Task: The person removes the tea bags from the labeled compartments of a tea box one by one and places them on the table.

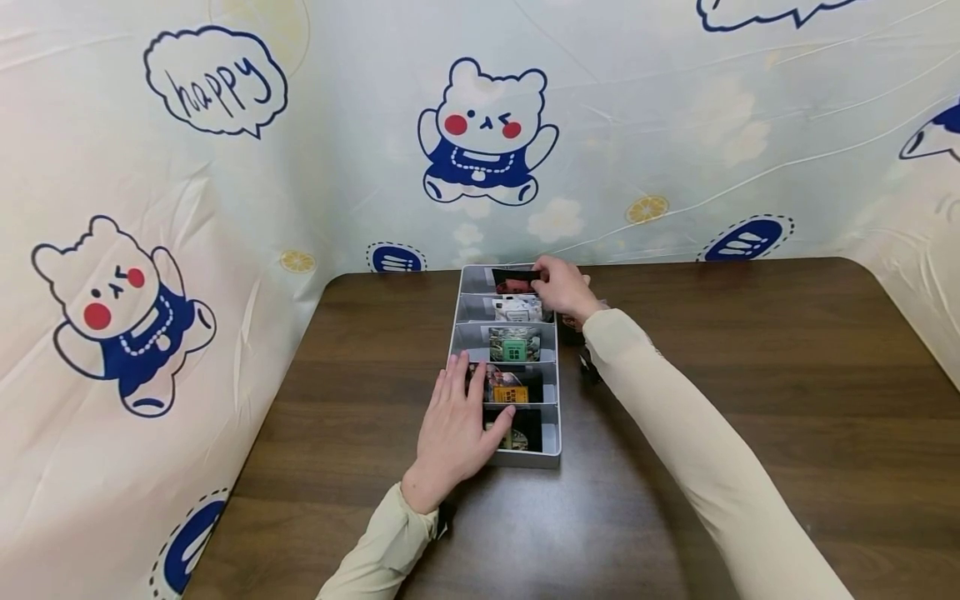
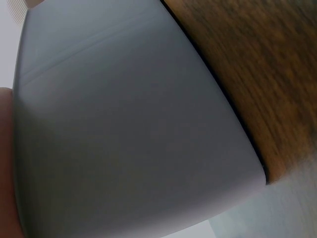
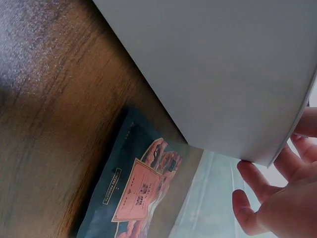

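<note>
A grey divided box (image 1: 558,423) stands lengthwise on the table, one small packet in each compartment. At its far right corner my right hand (image 1: 566,287) reaches over the rim and pinches the edge of a dark packet with a red label (image 1: 515,287); the exact grip is partly hidden. My left hand (image 1: 455,421) lies across the left rim with fingers spread, its thumb over the nearest dark packet (image 1: 519,437). Between them sit a white packet (image 1: 517,310), a green-labelled packet (image 1: 514,344) and a yellow-labelled packet (image 1: 511,393).
Another dark packet with a pink label (image 3: 136,198) lies on the wooden table (image 1: 750,400) right of the box, mostly beneath my right wrist in the head view. A printed cloth (image 1: 360,150) hangs behind and left of the table.
</note>
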A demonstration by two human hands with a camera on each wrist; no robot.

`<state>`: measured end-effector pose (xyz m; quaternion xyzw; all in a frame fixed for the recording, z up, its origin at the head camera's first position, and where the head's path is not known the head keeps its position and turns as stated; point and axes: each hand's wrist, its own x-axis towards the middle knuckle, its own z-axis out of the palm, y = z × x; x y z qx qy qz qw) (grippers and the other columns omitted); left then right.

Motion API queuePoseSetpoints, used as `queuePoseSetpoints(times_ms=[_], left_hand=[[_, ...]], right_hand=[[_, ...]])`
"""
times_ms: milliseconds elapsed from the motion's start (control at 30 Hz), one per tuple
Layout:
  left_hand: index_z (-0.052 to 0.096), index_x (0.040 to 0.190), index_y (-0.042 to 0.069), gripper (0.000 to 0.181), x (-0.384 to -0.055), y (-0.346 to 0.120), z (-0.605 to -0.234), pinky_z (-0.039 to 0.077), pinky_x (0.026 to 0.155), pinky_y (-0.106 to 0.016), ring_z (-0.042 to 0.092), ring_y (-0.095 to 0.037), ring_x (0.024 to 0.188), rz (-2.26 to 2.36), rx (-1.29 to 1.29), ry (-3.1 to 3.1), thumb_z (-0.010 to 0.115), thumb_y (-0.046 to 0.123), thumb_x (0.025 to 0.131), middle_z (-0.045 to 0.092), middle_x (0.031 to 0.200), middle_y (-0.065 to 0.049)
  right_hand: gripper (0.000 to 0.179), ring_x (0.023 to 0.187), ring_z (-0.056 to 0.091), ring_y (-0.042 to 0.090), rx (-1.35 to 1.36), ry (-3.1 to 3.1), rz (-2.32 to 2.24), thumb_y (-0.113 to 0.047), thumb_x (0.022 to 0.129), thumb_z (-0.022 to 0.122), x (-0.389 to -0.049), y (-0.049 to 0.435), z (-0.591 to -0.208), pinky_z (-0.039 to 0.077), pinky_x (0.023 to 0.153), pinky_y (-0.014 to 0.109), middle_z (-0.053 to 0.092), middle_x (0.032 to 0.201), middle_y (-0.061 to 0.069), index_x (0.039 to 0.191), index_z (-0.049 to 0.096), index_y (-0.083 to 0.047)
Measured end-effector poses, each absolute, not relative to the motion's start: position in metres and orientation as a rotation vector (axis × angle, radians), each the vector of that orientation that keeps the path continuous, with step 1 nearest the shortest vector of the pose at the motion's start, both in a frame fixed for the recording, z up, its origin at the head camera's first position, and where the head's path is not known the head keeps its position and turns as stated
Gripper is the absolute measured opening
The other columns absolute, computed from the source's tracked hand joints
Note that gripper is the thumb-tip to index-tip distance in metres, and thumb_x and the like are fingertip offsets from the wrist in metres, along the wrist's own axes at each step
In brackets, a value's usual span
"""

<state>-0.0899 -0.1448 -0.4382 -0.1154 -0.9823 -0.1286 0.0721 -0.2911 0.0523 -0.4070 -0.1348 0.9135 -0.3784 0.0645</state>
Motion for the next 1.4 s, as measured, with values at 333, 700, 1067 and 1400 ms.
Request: queuePoseSetpoints(times_ms=[333,700,1067,1400], left_hand=[[0.04,0.147,0.007,0.074,-0.09,-0.144,-0.438,0.017,0.122,-0.045,0.02,-0.032,0.149,-0.384,-0.342,-2.952,0.044,0.058,0.093,0.024,0.158,-0.019],[0.04,0.147,0.007,0.073,-0.09,-0.144,-0.438,0.017,0.122,-0.045,0.02,-0.032,0.149,-0.386,-0.336,-2.957,0.044,0.057,0.093,0.025,0.158,-0.019],[0.04,0.146,0.007,0.073,-0.091,-0.143,-0.438,0.016,0.122,-0.045,0.02,-0.032,0.149,-0.381,-0.337,-2.959,0.045,0.057,0.093,0.024,0.158,-0.019],[0.04,0.146,0.007,0.073,-0.091,-0.143,-0.437,0.016,0.122,-0.046,0.02,-0.033,0.149,-0.388,-0.334,-2.956,0.045,0.057,0.093,0.025,0.158,-0.019]], right_hand=[[0.032,0.098,0.054,0.031,-0.378,2.755,-1.169,-0.018,0.1,0.049,-0.289,0.057,-0.403,0.027,0.095,0.052,0.061,0.11,0.013,0.129,0.055,-0.007],[0.032,0.112,0.053,0.033,-0.373,2.754,-1.223,-0.019,0.1,0.048,-0.289,0.064,-0.402,0.026,0.102,0.055,0.061,0.113,0.016,0.129,0.052,-0.007],[0.032,0.108,0.055,0.033,-0.313,2.73,-1.3,-0.021,0.101,0.048,-0.286,0.067,-0.396,0.03,0.107,0.054,0.06,0.117,0.015,0.13,0.052,-0.009],[0.031,0.085,0.054,0.028,-0.323,2.735,-1.39,-0.02,0.1,0.05,-0.288,0.069,-0.393,0.046,0.082,0.043,0.06,0.11,0.014,0.128,0.052,-0.008]])
